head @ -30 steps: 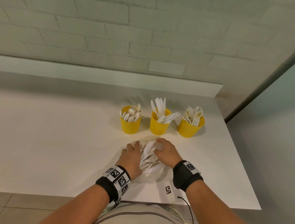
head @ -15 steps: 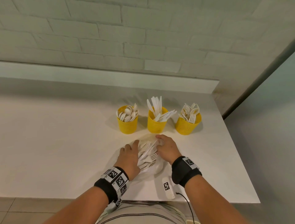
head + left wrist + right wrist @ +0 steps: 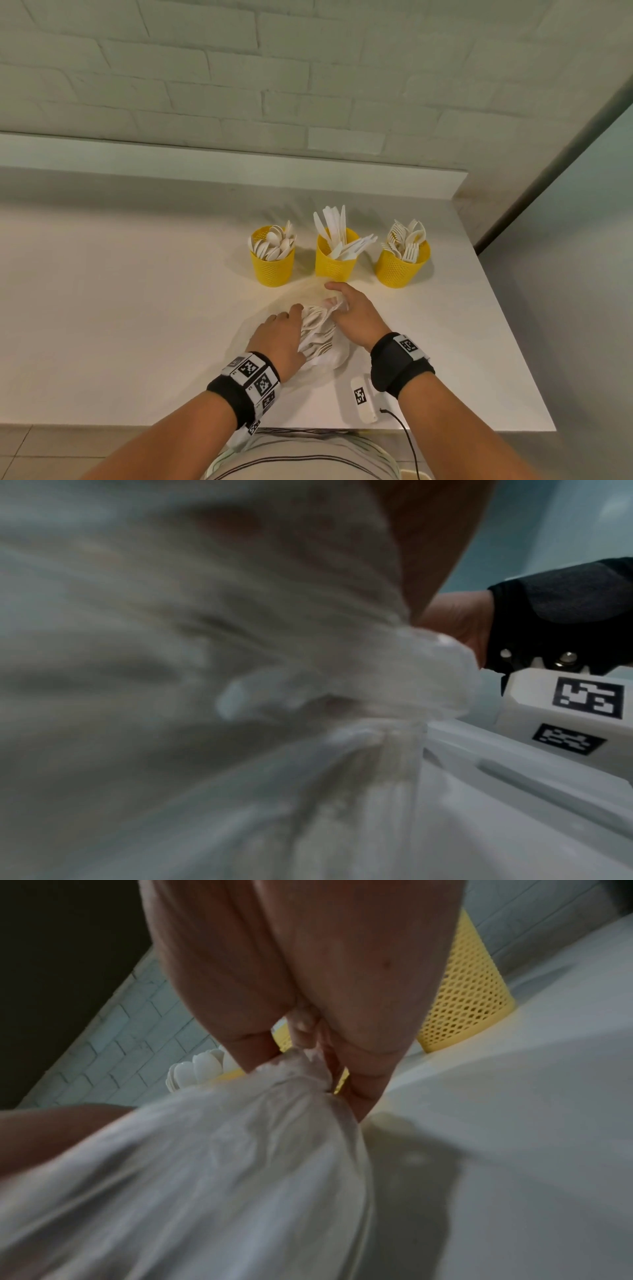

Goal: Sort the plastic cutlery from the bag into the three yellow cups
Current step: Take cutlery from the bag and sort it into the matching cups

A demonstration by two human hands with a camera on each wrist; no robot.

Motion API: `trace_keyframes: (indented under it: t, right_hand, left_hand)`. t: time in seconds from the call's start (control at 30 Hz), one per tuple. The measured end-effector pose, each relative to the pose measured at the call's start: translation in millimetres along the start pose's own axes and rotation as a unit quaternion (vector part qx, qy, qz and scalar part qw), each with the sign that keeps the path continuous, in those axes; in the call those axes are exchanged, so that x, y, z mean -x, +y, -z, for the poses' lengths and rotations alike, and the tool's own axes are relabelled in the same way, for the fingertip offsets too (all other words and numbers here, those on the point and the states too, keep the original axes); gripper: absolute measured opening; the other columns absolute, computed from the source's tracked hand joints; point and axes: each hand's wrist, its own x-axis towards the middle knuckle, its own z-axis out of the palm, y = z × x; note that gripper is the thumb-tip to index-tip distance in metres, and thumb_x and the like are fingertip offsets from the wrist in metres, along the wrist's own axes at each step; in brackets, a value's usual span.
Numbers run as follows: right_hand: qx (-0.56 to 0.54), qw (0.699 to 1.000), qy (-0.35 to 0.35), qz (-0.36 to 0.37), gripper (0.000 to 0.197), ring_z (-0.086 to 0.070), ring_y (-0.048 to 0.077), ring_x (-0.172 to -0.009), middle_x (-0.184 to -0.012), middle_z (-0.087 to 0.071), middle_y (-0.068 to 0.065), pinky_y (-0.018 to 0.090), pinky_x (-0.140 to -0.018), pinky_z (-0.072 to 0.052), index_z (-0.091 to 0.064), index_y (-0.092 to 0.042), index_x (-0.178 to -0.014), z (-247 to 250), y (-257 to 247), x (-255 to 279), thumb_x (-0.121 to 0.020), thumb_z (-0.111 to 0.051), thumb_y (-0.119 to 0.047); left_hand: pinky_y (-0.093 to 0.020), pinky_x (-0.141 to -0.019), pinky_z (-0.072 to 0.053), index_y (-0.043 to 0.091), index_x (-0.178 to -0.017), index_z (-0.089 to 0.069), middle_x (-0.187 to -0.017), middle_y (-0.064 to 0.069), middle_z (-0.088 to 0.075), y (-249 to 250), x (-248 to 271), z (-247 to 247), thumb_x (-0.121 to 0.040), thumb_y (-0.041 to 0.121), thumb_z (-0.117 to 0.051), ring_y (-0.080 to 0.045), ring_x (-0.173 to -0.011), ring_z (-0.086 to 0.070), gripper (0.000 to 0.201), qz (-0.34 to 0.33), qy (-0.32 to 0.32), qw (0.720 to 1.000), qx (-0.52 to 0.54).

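My right hand [image 3: 356, 317] has gathered the bag [image 3: 320, 334] mouth since a second ago and now pinches it tight; its body trails back below that grip on the counter [image 3: 137, 308]. My left hand [image 3: 279, 337] lies flat against its side.

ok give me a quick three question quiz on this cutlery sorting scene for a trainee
1. True or false: the right hand pinches the gathered end of the plastic bag.
2. Multiple choice: which yellow cup holds the knives? A the left cup; B the middle cup; C the right cup.
3. Fill in: the left hand rests on the ____ of cutlery, on the white table.

Key
1. True; the right wrist view shows fingers pinching the bunched plastic.
2. B; spoons are in the left cup, forks in the right.
3. bag
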Motion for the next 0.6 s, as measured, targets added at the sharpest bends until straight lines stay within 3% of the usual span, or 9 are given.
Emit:
trace_keyframes:
  t: [0.1,0.23,0.27,0.37,0.4,0.5,0.6]
  right_hand:
    - [-0.026,1.0,-0.008,-0.002,0.057,-0.058,0.011,-0.113,-0.127,-0.063,-0.002,0.02,-0.096,-0.044,-0.06,-0.021,-0.134,1.4,2.8,0.7,-0.084,-0.06,0.006]
    - [-0.068,0.998,0.0,-0.009,0.055,-0.063,0.006,-0.103,-0.117,-0.067,-0.001,0.012,-0.081,-0.05,-0.062,-0.019,-0.131,3.5,9.9,0.8,-0.085,-0.058,0.01]
    - [-0.083,0.996,0.003,-0.015,0.056,-0.063,0.009,-0.107,-0.12,-0.066,0.0,0.015,-0.085,-0.052,-0.063,-0.02,-0.13,3.5,10.9,0.4,-0.083,-0.057,0.011]
    - [-0.108,0.994,0.019,-0.026,0.059,-0.06,0.023,-0.121,-0.129,-0.065,0.004,0.039,-0.103,-0.052,-0.066,-0.03,-0.122,3.8,13.2,-2.8,-0.076,-0.058,0.007]
    - [-0.109,0.993,0.024,-0.028,0.058,-0.059,0.024,-0.122,-0.13,-0.065,0.005,0.04,-0.103,-0.052,-0.066,-0.028,-0.122,5.0,13.6,-3.6,-0.076,-0.059,0.008]
    - [-0.15,0.987,0.038,-0.047,0.05,-0.062,0.028,-0.116,-0.126,-0.065,0.01,0.032,-0.086,-0.058,-0.065,-0.021,-0.12,8.4,12.8,-5.0,-0.079,-0.065,0.007]
    - [-0.166,0.983,0.043,-0.058,0.048,-0.065,0.031,-0.114,-0.123,-0.066,0.01,0.044,-0.09,-0.06,-0.066,-0.027,-0.114,8.5,11.9,-5.9,-0.071,-0.065,-0.006]
  left_hand:
    - [-0.039,-0.088,-0.051,0.016,-0.14,-0.032,-0.122,-0.007,-0.062,2.1,-2.3,1.9,-0.084,0.028,-0.07,-0.029,-0.111,-0.059,0.069,-0.002,-0.002,1.0,-0.002]
    - [-0.039,-0.085,-0.051,0.018,-0.135,-0.03,-0.117,-0.006,-0.063,-0.2,-0.5,3.4,-0.084,0.027,-0.068,-0.029,-0.105,-0.061,0.064,-0.006,-0.011,1.0,0.026]
    - [-0.039,-0.084,-0.052,0.019,-0.136,-0.029,-0.116,-0.005,-0.063,-1.5,0.6,4.3,-0.084,0.027,-0.067,-0.028,-0.103,-0.062,0.065,-0.005,-0.016,0.999,0.038]
    - [-0.037,-0.081,-0.053,0.025,-0.137,-0.027,-0.11,-0.004,-0.065,-6.8,2.5,8.0,-0.083,0.026,-0.067,-0.027,-0.095,-0.064,0.067,-0.005,-0.029,0.996,0.089]
    - [-0.036,-0.08,-0.053,0.027,-0.137,-0.027,-0.108,-0.003,-0.065,-8.7,3.3,9.5,-0.083,0.026,-0.066,-0.025,-0.091,-0.064,0.067,-0.009,-0.03,0.994,0.108]
    - [-0.034,-0.076,-0.052,0.03,-0.133,-0.028,-0.103,0.001,-0.065,-14.9,4.0,12.6,-0.081,0.027,-0.065,-0.021,-0.085,-0.063,0.064,-0.028,-0.031,0.984,0.175]
    - [-0.032,-0.073,-0.051,0.028,-0.133,-0.032,-0.1,0.004,-0.067,-21.4,3.3,13.3,-0.079,0.025,-0.068,-0.016,-0.082,-0.064,0.064,-0.043,-0.029,0.97,0.239]
